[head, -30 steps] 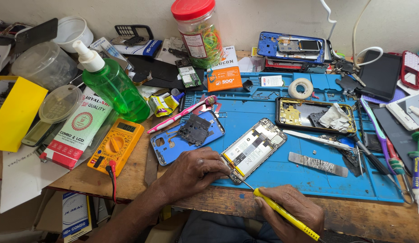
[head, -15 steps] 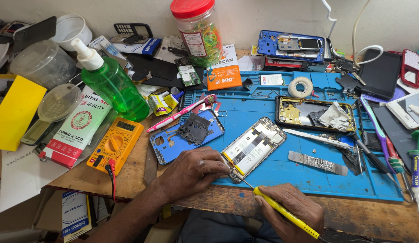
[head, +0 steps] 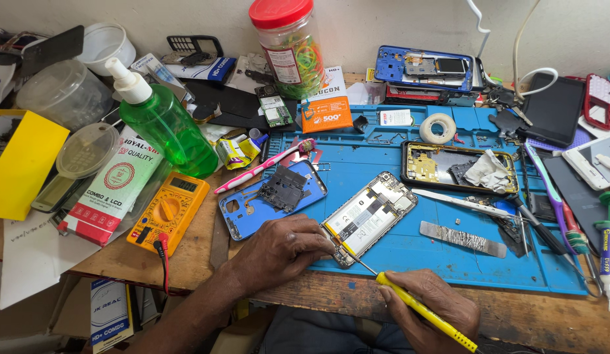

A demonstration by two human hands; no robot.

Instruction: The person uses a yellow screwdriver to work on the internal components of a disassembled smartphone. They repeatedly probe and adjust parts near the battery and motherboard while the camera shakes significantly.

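Almost nothing moved: left hand still presses the opened phone, right hand stays clamped on the yellow screwdriver, tip at its lower corner.

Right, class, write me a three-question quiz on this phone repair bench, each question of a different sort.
1. True or false: the right hand holds a yellow-handled screwdriver.
2. The left hand rests beside: A) the opened phone, B) the multimeter, C) the tape roll.
3. What colour is the spray bottle?

Key: 1 true; 2 A; 3 green.
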